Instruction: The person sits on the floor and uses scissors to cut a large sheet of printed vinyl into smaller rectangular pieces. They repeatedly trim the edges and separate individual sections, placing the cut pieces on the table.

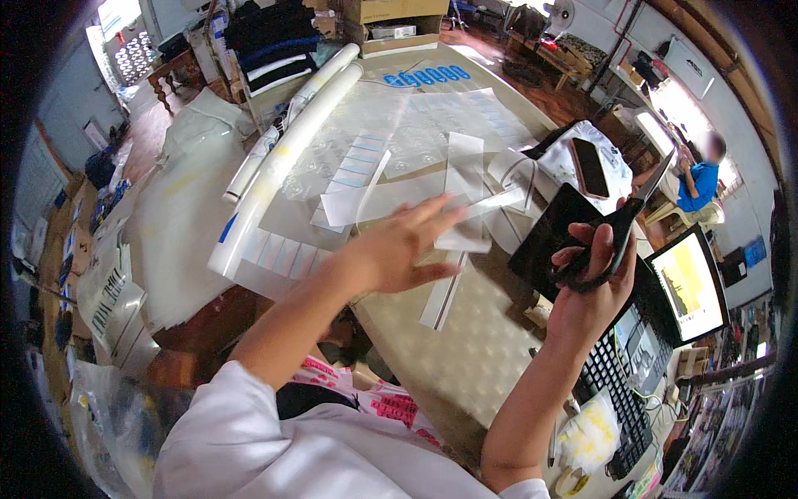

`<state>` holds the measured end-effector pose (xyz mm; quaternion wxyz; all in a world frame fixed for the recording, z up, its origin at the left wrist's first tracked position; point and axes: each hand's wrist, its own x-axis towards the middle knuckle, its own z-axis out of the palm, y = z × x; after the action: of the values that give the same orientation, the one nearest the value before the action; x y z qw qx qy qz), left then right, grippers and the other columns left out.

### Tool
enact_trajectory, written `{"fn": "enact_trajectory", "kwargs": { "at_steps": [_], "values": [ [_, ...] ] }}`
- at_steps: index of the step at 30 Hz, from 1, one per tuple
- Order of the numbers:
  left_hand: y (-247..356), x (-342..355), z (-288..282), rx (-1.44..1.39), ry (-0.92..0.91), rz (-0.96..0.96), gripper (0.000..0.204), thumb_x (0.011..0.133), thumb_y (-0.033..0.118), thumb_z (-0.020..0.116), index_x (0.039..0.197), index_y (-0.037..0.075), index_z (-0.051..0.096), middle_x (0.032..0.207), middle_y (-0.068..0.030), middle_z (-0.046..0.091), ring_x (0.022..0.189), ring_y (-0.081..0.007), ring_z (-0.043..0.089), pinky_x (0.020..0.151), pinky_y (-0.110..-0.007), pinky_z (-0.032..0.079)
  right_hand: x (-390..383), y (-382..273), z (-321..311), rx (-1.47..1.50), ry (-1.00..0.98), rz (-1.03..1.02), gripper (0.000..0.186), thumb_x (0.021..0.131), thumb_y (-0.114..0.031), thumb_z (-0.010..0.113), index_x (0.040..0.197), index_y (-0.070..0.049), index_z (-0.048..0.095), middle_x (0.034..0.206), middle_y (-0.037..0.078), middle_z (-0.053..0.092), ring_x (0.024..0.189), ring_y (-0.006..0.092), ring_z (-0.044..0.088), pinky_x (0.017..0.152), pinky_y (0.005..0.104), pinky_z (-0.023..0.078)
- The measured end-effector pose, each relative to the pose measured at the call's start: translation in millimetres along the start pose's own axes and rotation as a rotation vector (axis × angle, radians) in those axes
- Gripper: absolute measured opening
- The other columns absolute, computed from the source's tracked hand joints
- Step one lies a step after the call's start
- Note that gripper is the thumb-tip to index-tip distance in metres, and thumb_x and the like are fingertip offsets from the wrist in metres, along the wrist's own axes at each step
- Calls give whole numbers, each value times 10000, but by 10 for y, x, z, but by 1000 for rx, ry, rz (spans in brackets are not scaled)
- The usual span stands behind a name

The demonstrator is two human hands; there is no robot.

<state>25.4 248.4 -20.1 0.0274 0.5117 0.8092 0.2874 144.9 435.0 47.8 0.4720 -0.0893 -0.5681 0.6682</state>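
My left hand [399,249] is spread open, fingers apart, over or just touching thin white paper strips [464,160] that lie criss-crossed in the middle of the table [440,374]. My right hand [594,295] grips black-handled scissors [646,185], blades pointing upward, above a black flat rectangular object [544,229]. Beneath and around the strips are translucent sheets [407,121] and narrow sheets with pale blue segments [362,158]. A phone [588,168] rests on a white cloth or bag at the right.
Long white rolls [291,141] lie along the left side. Blue cut shapes [424,75] and a cardboard box [395,17] are at the back. A laptop screen [690,283] and keyboard [611,387] are at right. Beyond them sits a person in a blue shirt [698,187].
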Motion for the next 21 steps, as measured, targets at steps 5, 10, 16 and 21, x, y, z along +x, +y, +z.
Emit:
{"fn": "enact_trajectory", "kwargs": {
  "at_steps": [5, 10, 16, 21],
  "values": [
    [-152, -1382, -491, 286, -65, -327, 833, 686, 242, 738, 1413, 168, 339, 1458, -193, 276, 1325, -379, 309, 1094, -436, 263, -54, 84, 55, -91, -34, 86, 451, 888, -234, 621, 1272, -46, 475, 747, 71, 622, 484, 103, 561, 372, 201, 377],
    [-661, -1945, -341, 365, 129, -436, 521, 765, 74, 618, 1275, 88, 513, 1297, -223, 464, 1198, -364, 466, 1013, -417, 368, -214, 351, 315, -33, -216, 315, 509, 867, -200, 649, 1294, -39, 423, 611, 13, 515, 440, 89, 483, 366, 229, 371],
    [-625, -1637, -319, -104, 907, -626, 282, 957, 179, 447, 1021, -55, 591, 904, -200, 661, 839, -302, 636, 770, -387, 456, -488, 712, 430, -7, -343, 461, 558, 867, -119, 640, 1344, -43, 360, 628, 12, 514, 477, 93, 494, 395, 251, 400],
    [-295, -1433, -140, -122, 658, -481, 330, 866, 77, 522, 1186, 8, 556, 1123, -230, 587, 1040, -350, 572, 932, -397, 411, -740, 749, 526, 53, -583, 365, 845, 783, -559, 650, 1372, -45, 331, 731, 16, 518, 613, 98, 483, 520, 240, 358]
  ]
}}
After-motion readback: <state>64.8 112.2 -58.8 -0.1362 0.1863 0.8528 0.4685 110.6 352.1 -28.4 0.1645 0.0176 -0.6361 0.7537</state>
